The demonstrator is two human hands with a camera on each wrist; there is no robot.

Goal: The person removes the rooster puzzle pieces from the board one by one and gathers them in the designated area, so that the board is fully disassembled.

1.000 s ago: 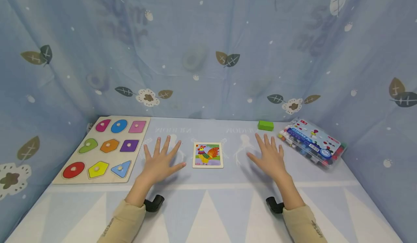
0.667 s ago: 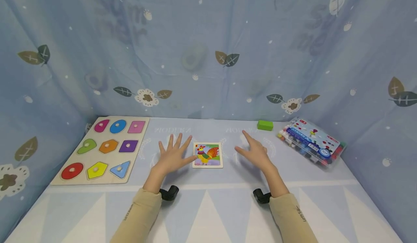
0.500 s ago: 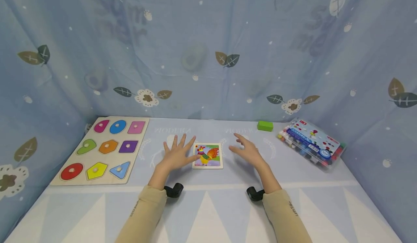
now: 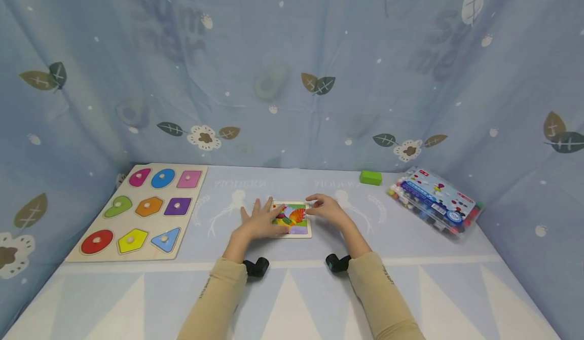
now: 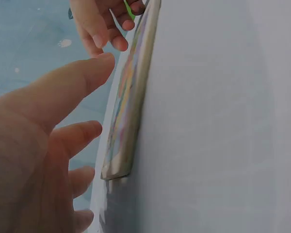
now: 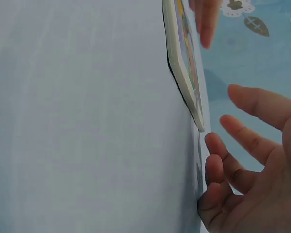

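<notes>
A small square picture puzzle with a wooden rim and a colourful rooster lies flat on the table. My left hand is over its left side with fingers spread, hiding part of the rooster. In the left wrist view the thumb and fingers stand just off the puzzle. My right hand is at the puzzle's right edge, fingers slightly bent. The right wrist view has the right hand beside the puzzle's corner, with a gap and nothing held.
On the left lies a wooden shape board with several knobbed coloured pieces. A green block sits at the back right, next to a clear plastic case of small coloured parts. A blue patterned curtain closes off the back.
Both hands have come inward from either side to the rooster puzzle, the left moving right and the right moving left. The right fingers have bent more. The puzzle stays in place.
</notes>
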